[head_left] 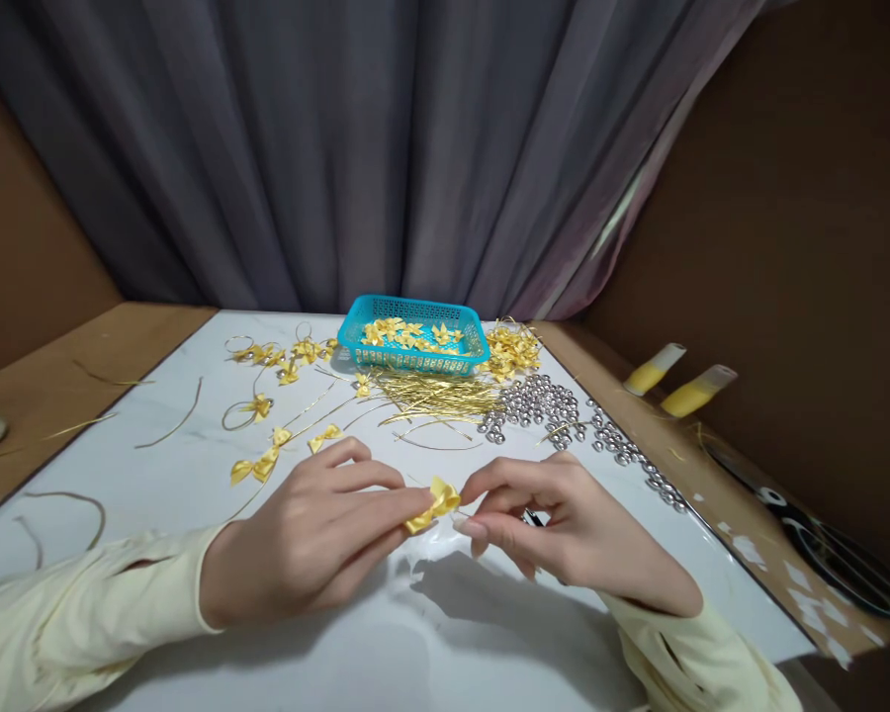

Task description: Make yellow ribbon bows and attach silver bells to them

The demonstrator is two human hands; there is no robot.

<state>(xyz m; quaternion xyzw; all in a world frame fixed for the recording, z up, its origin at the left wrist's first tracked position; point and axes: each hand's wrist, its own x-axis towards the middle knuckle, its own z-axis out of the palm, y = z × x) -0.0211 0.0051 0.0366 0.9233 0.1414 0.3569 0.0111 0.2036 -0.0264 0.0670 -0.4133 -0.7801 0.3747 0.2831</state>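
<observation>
- Left hand (322, 534): fingers pinched on one yellow bow (445, 496), near middle of the desk (430, 653);
- Right hand (564, 519): fingers curled at the bow's right edge; whether they grip it, cannot tell; dark object (534, 517) beneath, mostly hidden;
- Handling, as judged: left pinch best light and steady, loops uncrushed; right fingertips best close in, small movements;
- Far side: blue basket (479, 347); gold cords (445, 396), nearer; silver beads (538, 400), right.

No text, label, brand, number or sign can be read in this view.
</observation>
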